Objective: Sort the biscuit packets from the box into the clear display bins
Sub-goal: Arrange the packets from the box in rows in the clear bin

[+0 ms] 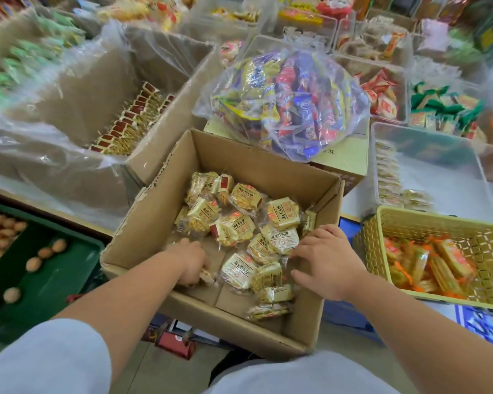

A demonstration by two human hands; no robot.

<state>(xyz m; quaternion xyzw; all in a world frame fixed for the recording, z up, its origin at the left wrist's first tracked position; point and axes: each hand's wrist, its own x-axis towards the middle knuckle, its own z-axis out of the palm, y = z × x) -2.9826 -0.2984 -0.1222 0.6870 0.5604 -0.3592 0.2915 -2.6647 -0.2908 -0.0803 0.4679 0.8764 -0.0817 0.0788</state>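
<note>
Biscuit packets [239,223] are lying in a loose heap between and just ahead of both hands, and that is what I am steering on. My left hand [190,260] is curling its fingers down round a lone packet [207,275] on the box floor at the heap's 8 o'clock edge. The fingertips are hiding under the palm, so I am judging that grip, not seeing it whole. My right hand [329,260] is spreading relaxed fingers over the packets at its 10 o'clock, touching them and clenching nothing, with the thumb pointing toward 9.

The heap is running from 11 o'clock to 5 o'clock across the floor of the cardboard box [151,223]. Its walls are standing high all round, so I am expecting any lift to need to go straight up first. The clear bin [444,149] is sitting at 2 o'clock of the right hand, well apart, behind the yellow basket [366,243]. I am judging the right hand the nearer carrier. A bag of mixed sweets [282,103] is crowding 12 o'clock.
</note>
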